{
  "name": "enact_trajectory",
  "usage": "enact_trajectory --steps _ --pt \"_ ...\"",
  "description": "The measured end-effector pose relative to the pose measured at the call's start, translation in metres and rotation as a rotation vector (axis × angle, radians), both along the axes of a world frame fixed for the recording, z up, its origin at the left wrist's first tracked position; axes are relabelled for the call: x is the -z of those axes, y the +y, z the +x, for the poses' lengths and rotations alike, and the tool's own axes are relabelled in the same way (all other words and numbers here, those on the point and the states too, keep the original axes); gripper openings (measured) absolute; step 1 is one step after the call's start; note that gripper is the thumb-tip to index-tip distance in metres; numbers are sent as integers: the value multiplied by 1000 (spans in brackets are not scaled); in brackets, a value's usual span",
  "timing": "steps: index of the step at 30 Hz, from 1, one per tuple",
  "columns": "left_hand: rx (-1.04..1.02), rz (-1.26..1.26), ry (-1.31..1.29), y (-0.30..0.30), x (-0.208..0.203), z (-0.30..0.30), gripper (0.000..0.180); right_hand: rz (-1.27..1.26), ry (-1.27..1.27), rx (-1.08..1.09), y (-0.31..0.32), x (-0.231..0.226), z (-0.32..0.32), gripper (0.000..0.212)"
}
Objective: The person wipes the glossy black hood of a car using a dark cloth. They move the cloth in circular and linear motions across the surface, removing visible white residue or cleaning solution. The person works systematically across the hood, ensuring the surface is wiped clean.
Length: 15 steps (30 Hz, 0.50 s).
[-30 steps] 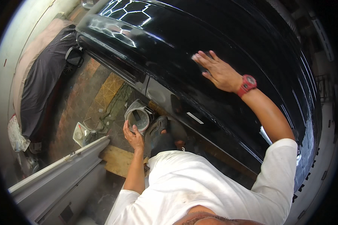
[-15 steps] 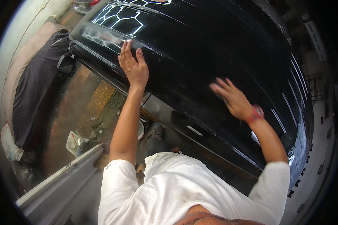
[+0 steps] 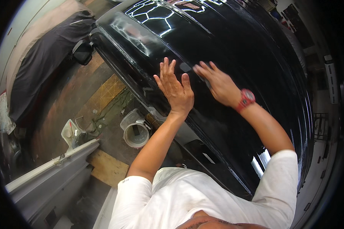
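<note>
A glossy black car roof (image 3: 233,49) spreads out in front of me. My left hand (image 3: 176,89) is over the near side of the roof, palm down, with its fingers stretched out and nothing seen in them. To its right, my right hand (image 3: 219,86) reaches across the black paint, fingers extended and slightly smeared by motion. A greyish edge shows beneath those fingers; what it is, I cannot make out. Around my right wrist is a red watch (image 3: 247,98). Just ahead of the hands, a small grey patch (image 3: 185,67) shows on the roof.
The car's side mirror (image 3: 82,52) juts out at the left, near a vehicle under a dark cover (image 3: 46,65). Below lie a white bucket (image 3: 137,135), a wooden board (image 3: 109,168) and a long pale panel (image 3: 51,175). A yellow floor grate (image 3: 107,91) is beyond.
My view has shifted, so the car and floor sit differently. My hands have come closer together, and the white bucket now shows fully.
</note>
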<state>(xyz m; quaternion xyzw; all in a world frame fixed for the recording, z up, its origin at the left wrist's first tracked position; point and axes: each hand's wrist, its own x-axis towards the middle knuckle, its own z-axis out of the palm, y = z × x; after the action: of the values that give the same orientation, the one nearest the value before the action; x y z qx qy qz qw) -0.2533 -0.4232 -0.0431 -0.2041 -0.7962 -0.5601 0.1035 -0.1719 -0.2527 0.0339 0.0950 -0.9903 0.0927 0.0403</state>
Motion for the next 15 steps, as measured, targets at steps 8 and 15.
enact_trajectory --steps 8,15 --pt "-35 -27 23 7 3 0 60 285 -111 179 -21 -5 -203 59" --pt "-41 -76 22 4 2 -4 56 -35 142 3 1 24 -85 63"
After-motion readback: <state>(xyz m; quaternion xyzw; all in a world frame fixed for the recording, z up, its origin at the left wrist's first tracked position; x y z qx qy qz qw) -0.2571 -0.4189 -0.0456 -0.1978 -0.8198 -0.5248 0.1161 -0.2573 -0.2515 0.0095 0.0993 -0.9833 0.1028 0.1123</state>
